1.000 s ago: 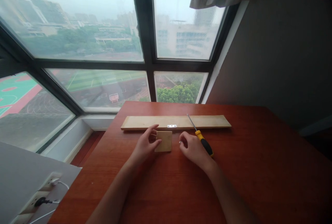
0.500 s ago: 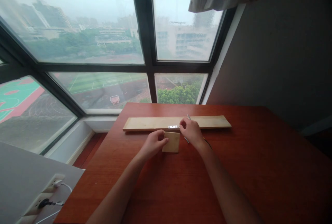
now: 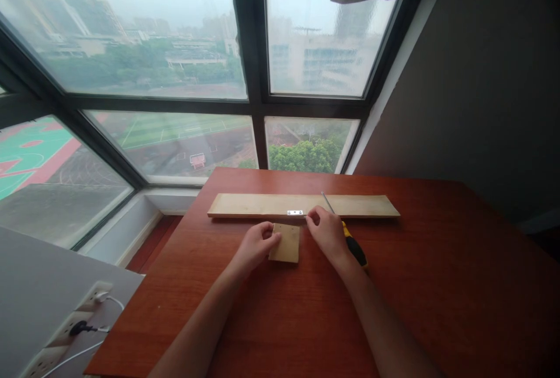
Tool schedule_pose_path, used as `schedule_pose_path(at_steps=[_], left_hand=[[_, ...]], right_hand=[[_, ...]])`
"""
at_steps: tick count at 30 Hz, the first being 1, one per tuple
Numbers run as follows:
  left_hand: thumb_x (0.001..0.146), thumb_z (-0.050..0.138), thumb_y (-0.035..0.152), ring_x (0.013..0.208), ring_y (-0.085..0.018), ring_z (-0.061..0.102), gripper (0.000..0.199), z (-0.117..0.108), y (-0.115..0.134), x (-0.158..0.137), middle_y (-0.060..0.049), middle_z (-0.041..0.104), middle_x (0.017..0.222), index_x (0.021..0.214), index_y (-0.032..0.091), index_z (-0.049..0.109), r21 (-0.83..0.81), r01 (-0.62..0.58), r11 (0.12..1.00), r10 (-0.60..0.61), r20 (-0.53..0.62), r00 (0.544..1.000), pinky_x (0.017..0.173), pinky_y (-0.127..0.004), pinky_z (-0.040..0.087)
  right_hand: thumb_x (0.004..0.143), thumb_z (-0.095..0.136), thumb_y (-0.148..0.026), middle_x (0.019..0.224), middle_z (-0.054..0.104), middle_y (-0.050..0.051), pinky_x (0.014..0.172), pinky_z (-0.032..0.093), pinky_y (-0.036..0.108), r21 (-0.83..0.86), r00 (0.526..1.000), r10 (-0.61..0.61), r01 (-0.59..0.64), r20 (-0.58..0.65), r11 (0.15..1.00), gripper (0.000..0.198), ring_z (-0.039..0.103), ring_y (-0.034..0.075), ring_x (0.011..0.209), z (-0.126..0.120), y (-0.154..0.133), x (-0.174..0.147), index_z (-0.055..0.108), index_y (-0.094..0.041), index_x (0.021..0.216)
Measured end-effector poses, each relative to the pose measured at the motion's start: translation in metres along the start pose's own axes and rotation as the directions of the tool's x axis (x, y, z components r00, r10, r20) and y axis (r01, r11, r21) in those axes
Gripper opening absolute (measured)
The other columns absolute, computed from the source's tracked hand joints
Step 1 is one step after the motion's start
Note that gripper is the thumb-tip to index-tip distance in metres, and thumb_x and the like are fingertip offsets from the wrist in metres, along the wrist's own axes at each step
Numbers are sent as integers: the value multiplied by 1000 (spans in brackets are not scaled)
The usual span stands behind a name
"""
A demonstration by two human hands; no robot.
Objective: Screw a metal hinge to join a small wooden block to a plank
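Two holds at once: gripping the wooden square point(image 3: 287, 245) in the left hand point(image 3: 258, 245). Pinching a slim piece point(image 3: 305, 216) in the right hand point(image 3: 328, 233), near the metal plate point(image 3: 294, 213).

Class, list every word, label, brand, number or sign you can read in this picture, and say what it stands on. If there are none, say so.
None can be read.
Long board, small wooden square, metal plate: no lettering visible.
Screwdriver: any marking is too small or hidden.
Wall sockets: any marking is too small.
Court outside: painted lines, no readable number.
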State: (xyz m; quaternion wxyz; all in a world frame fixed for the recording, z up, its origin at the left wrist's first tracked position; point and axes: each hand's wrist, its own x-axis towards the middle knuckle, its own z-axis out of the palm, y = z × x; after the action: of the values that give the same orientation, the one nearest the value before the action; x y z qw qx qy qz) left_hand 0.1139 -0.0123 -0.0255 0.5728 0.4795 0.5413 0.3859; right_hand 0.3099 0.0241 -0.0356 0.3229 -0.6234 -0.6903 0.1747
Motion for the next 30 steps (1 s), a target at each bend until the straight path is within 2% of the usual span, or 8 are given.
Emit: schedule_pose_path(at_steps=[7,16,19,22,30], left_hand=[[66,73,43,76,-21,65,36,-2,-5,4,-6,70,80,84,14,63,-23,-5,1000,4,-65,998,63,-26,48],[64,73,34,65,-18,63,28,-1,-5,11,-5,68,71,78,14,61,-39,75,996,-76,-30,997,56,-24,45],[65,71,32,61,-15,60,24,2,-3,13,-2,65,67,77,13,62,-47,69,997,-69,7,998,52,-22,41],[67,69,29,63,-15,61,23,9,-2,14,-3,65,69,81,13,63,-105,60,993,-56,33,998,55,-22,42],[66,68,21,61,-13,59,27,36,9,12,-2,64,69,92,13,65,-305,160,939,-148,61,987,53,-21,41]], right_hand=[[81,56,-24,74,70,2,68,47,30,127,1000,10,-13,30,992,8,66,19,70,4,4,-1,62,-22,76],[82,54,-26,67,69,0,62,51,27,278,994,71,-93,87,956,9,67,16,58,0,4,1,59,-22,77],[83,53,-27,69,70,1,62,51,27,271,994,65,-86,85,959,10,67,16,60,-2,2,1,60,-22,77],[81,55,-26,69,69,1,63,49,28,223,997,40,-53,64,973,9,66,18,64,-4,0,1,61,-22,75],[82,56,-25,75,70,1,67,45,29,140,999,-37,33,24,990,11,63,18,69,-14,-7,-1,64,-23,74]])
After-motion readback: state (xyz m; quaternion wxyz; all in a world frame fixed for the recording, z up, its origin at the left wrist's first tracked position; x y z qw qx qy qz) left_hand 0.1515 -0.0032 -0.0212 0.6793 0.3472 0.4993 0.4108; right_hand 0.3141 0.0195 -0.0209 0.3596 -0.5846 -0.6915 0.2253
